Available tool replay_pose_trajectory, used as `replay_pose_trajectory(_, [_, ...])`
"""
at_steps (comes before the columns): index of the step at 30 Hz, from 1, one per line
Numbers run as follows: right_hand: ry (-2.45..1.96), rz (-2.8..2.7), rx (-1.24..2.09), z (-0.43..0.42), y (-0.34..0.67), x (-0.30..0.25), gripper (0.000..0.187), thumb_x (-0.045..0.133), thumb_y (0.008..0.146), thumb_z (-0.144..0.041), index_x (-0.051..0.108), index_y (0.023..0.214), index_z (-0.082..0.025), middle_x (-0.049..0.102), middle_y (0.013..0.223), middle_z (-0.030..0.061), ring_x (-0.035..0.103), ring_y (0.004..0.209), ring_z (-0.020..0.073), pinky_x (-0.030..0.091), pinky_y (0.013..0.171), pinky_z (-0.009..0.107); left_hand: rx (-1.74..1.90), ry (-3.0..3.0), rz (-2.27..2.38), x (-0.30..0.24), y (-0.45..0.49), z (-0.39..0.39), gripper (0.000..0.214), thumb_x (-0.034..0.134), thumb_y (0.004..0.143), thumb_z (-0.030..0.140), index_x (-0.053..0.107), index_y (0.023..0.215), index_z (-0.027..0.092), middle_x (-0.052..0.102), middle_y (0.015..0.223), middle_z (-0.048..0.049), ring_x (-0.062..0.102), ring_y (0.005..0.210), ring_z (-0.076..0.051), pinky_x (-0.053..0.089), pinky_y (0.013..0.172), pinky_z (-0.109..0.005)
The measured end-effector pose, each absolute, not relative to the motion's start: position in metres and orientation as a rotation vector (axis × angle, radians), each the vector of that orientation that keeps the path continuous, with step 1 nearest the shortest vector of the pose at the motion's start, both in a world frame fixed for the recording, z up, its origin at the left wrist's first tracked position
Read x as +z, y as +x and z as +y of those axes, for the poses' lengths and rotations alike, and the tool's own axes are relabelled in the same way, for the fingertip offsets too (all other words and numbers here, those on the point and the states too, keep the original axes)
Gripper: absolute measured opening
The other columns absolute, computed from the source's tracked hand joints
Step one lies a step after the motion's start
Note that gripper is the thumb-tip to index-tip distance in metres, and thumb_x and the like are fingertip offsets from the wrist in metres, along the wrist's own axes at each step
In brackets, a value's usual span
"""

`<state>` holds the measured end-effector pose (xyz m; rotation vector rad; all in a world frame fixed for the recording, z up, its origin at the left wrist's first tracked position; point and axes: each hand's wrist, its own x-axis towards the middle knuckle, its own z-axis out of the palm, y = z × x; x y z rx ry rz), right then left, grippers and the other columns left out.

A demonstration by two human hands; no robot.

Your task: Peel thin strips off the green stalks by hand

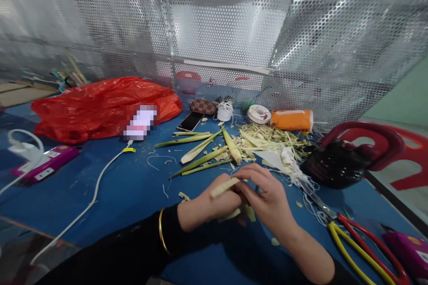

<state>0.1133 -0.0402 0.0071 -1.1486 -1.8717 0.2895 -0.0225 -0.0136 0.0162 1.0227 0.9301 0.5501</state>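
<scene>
My left hand point(207, 205) is closed around a short pale stalk piece point(224, 187) that sticks up to the right between the fingers. My right hand point(267, 196) meets it from the right, its fingers curled and pinched on the same piece. A gold bangle point(162, 231) sits on my left wrist over a black sleeve. Just beyond the hands lie several green and pale stalks point(200, 149) on the blue table point(133, 187).
A heap of stripped husk scraps point(274, 138) lies behind the hands. Red-and-yellow handled shears point(361, 240), a black bag point(334, 164), an orange packet point(291, 120), a tape roll point(258, 114), a phone point(190, 121), a red plastic bag point(100, 104), and a white cable point(96, 187) surround them. Perforated metal screens stand behind.
</scene>
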Motion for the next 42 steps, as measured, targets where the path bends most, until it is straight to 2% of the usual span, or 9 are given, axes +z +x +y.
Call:
replay_pose_trajectory(6, [-1.077,-1.849,-0.022,-0.045,0.118,0.008,0.015,0.055,0.087,-0.01,0.063,0.092,-0.022,0.066,0.086,0.0047,0.06,0.082,0.0183,0.047,0.073,0.034,0.5,1.127,0.903,0.018,-0.027,-0.006,0.016,0.059,0.071,0.015,0.068,0.058,0.015,0.062,0.05,-0.0011,0.056,0.042,-0.011,0.042,0.044,-0.019])
replay_pose_trajectory(11, [-0.973,-1.922,-0.283,-0.049,0.119,0.011,0.018,0.062,0.084,-0.01,0.063,0.097,-0.022,0.063,0.082,0.005,0.059,0.075,0.018,0.046,0.07,0.035,0.669,0.945,0.828,0.022,-0.034,0.007,0.015,0.071,0.069,0.024,0.071,0.076,0.011,0.062,0.055,-0.0008,0.053,0.042,-0.007,0.037,0.042,-0.016])
replay_pose_trajectory(14, [-0.924,-2.027,-0.444,-0.05,0.116,0.011,0.019,0.063,0.082,-0.007,0.063,0.095,-0.021,0.063,0.072,0.0026,0.057,0.066,0.0158,0.044,0.069,0.034,0.725,0.842,0.782,0.023,-0.036,0.013,0.019,0.072,0.071,0.025,0.072,0.083,0.01,0.065,0.063,-0.0025,0.052,0.044,-0.005,0.035,0.041,-0.015])
replay_pose_trajectory(18, [-0.914,-2.171,-0.611,-0.049,0.113,0.009,0.019,0.059,0.084,-0.006,0.063,0.095,-0.02,0.07,0.078,0.0043,0.061,0.07,0.0167,0.044,0.076,0.036,0.756,0.729,0.7,0.022,-0.038,0.018,0.013,0.067,0.076,0.019,0.07,0.086,0.01,0.065,0.064,-0.0033,0.058,0.05,-0.008,0.039,0.042,-0.015])
replay_pose_trajectory(22, [-0.956,-2.233,-0.604,-0.045,0.111,0.003,0.017,0.053,0.087,-0.007,0.063,0.093,-0.02,0.071,0.079,0.0032,0.062,0.073,0.0166,0.041,0.082,0.036,0.726,0.677,0.737,0.024,-0.038,0.019,0.012,0.063,0.081,0.017,0.068,0.09,0.011,0.066,0.065,-0.0039,0.063,0.053,-0.01,0.038,0.039,-0.013])
replay_pose_trajectory(31, [-0.935,-2.26,-0.465,-0.047,0.112,0.007,0.009,0.057,0.087,-0.022,0.063,0.089,-0.016,0.063,0.069,0.0031,0.054,0.067,0.0177,0.041,0.082,0.041,0.794,0.49,0.851,0.03,-0.039,0.019,0.01,0.058,0.086,0.013,0.067,0.087,0.009,0.067,0.068,-0.0048,0.065,0.059,-0.01,0.049,0.052,-0.015])
replay_pose_trajectory(33, [-0.904,-2.207,-0.49,-0.048,0.111,0.007,0.011,0.055,0.087,-0.016,0.064,0.095,-0.016,0.065,0.073,0.0033,0.055,0.069,0.0172,0.041,0.084,0.04,0.81,0.51,0.833,0.026,-0.038,0.019,0.009,0.059,0.086,0.014,0.067,0.087,0.009,0.066,0.067,-0.0048,0.065,0.06,-0.011,0.049,0.053,-0.016])
replay_pose_trajectory(36, [-0.901,-2.208,-0.583,-0.046,0.107,0.0,0.029,0.048,0.088,-0.005,0.064,0.108,-0.018,0.069,0.089,0.0049,0.059,0.087,0.0184,0.037,0.094,0.039,0.807,0.558,0.734,0.019,-0.035,0.016,0.006,0.063,0.081,0.015,0.066,0.082,0.01,0.066,0.067,-0.0035,0.061,0.058,-0.01,0.047,0.053,-0.017])
replay_pose_trajectory(42, [-0.861,-2.211,-0.556,-0.044,0.102,-0.01,0.022,0.049,0.089,-0.007,0.066,0.096,-0.019,0.069,0.09,0.0043,0.06,0.089,0.0191,0.036,0.098,0.04,0.834,0.633,0.696,0.009,-0.027,0.01,0.018,0.079,0.064,0.019,0.069,0.077,0.01,0.066,0.07,-0.0028,0.057,0.058,-0.009,0.042,0.054,-0.017])
